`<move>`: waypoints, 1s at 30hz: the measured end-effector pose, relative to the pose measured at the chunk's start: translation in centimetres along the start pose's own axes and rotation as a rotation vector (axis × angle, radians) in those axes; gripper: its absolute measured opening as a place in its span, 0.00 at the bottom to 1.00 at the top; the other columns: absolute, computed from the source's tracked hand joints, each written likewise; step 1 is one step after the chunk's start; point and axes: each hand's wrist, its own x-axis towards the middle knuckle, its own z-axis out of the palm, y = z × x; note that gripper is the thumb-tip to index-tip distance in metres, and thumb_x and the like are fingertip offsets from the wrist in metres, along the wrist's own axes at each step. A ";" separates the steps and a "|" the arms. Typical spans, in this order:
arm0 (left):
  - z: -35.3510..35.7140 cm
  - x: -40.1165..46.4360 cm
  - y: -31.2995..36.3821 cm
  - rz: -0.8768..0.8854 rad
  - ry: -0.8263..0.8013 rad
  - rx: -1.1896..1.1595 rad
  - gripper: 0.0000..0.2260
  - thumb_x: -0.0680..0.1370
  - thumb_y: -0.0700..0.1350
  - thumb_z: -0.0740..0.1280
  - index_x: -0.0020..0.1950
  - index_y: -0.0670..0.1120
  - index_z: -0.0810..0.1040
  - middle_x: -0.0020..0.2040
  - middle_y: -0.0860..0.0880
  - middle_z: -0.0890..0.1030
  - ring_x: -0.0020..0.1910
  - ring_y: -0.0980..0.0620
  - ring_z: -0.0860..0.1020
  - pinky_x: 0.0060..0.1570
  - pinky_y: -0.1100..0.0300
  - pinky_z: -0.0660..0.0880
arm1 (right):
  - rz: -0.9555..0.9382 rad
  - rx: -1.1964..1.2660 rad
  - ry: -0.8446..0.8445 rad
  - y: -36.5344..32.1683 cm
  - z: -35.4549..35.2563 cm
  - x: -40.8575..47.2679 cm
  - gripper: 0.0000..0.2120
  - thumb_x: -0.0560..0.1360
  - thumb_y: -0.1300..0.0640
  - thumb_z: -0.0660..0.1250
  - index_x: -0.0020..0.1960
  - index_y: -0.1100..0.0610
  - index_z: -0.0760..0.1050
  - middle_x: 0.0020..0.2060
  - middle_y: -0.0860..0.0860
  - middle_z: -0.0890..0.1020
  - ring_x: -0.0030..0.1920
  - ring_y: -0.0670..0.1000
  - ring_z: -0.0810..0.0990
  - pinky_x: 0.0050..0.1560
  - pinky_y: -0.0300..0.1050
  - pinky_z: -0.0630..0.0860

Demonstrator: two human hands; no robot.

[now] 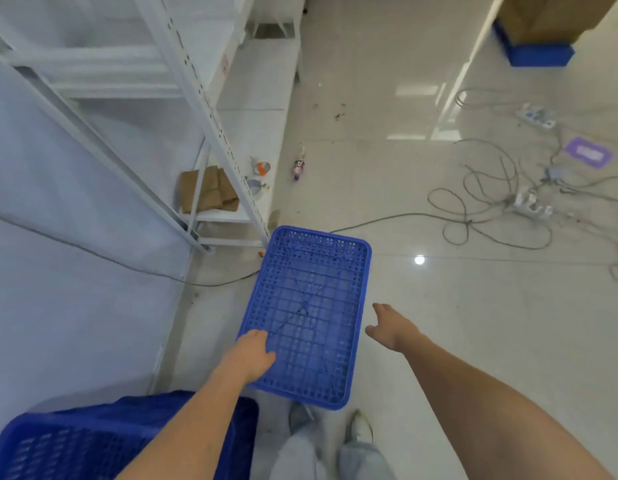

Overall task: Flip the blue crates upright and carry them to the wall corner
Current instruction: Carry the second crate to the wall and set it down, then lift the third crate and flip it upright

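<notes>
Three blue crates on a tiled floor: one (305, 317) at centre, a second (93, 441) at seven o'clock, a third (539, 51) at one o'clock under one cardboard box (546, 15). Two hands, left (253, 353) and right (392, 329); two power strips, (536, 116) and (530, 204), at two o'clock.

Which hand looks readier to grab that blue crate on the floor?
The left hand: it already overlaps the blue crate at its near left edge, while the right hand hangs open beside it, apart.

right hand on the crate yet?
No. The right hand hangs open beside the crate, floor showing between them; only the left hand lies over its edge.
</notes>
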 end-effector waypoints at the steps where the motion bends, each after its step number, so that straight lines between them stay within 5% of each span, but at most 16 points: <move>1: -0.1 1.5 0.1 -0.001 -0.007 0.015 0.14 0.79 0.48 0.59 0.61 0.43 0.71 0.61 0.44 0.73 0.61 0.46 0.73 0.61 0.55 0.70 | 0.016 0.009 -0.002 0.5 0.5 0.8 0.32 0.77 0.49 0.59 0.77 0.58 0.52 0.76 0.54 0.59 0.73 0.56 0.63 0.68 0.51 0.64; 6: 1.0 9.4 1.5 0.009 -0.011 0.051 0.24 0.79 0.51 0.58 0.73 0.42 0.64 0.69 0.42 0.70 0.61 0.44 0.73 0.60 0.50 0.73 | 0.089 0.029 0.022 2.5 4.0 5.6 0.33 0.78 0.49 0.58 0.78 0.58 0.49 0.78 0.53 0.54 0.76 0.54 0.56 0.72 0.49 0.59; 13: 9.4 19.4 1.9 0.057 -0.154 0.175 0.28 0.81 0.53 0.56 0.78 0.45 0.52 0.78 0.45 0.55 0.74 0.44 0.61 0.68 0.49 0.66 | 0.140 0.137 0.023 5.5 12.4 12.6 0.33 0.78 0.50 0.58 0.78 0.56 0.48 0.78 0.52 0.53 0.77 0.51 0.53 0.72 0.49 0.58; 20: 20.4 24.0 1.3 0.049 -0.293 0.228 0.30 0.80 0.54 0.57 0.78 0.44 0.51 0.79 0.46 0.53 0.76 0.45 0.58 0.69 0.48 0.65 | 0.255 0.288 -0.113 11.3 22.6 16.2 0.34 0.77 0.51 0.59 0.78 0.57 0.47 0.78 0.52 0.53 0.77 0.52 0.55 0.72 0.50 0.60; 30: 29.9 30.9 7.9 -0.070 -0.018 0.088 0.42 0.76 0.58 0.64 0.78 0.43 0.43 0.79 0.43 0.42 0.78 0.44 0.45 0.73 0.46 0.57 | 0.270 0.573 -0.139 16.8 28.0 21.9 0.35 0.76 0.51 0.60 0.78 0.58 0.49 0.77 0.54 0.57 0.76 0.54 0.58 0.72 0.48 0.58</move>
